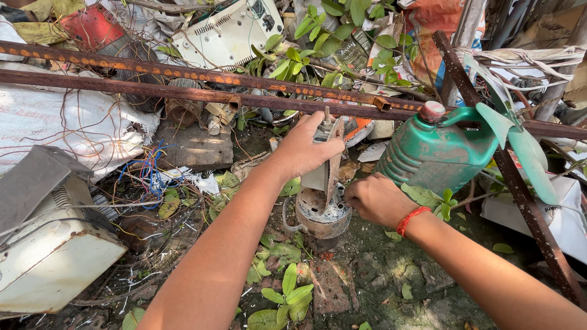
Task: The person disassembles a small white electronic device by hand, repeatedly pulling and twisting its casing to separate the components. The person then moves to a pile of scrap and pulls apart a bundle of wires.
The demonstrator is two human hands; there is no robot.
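A rusty round motor housing [322, 219] stands upright on the ground among weeds. A flat rusted metal bracket [331, 160] rises from its top. My left hand [304, 148] is closed over the upper end of that bracket. My right hand [374, 199], with a red thread on the wrist, is closed against the right rim of the housing; whatever its fingertips pinch there is hidden.
A green plastic jug [431, 154] with a red cap stands just right of the hands. Two rusty bars [202, 85] cross behind, another rusty bar [510, 177] slants down the right. A white appliance casing [52, 256] lies left, with tangled wires [147, 174].
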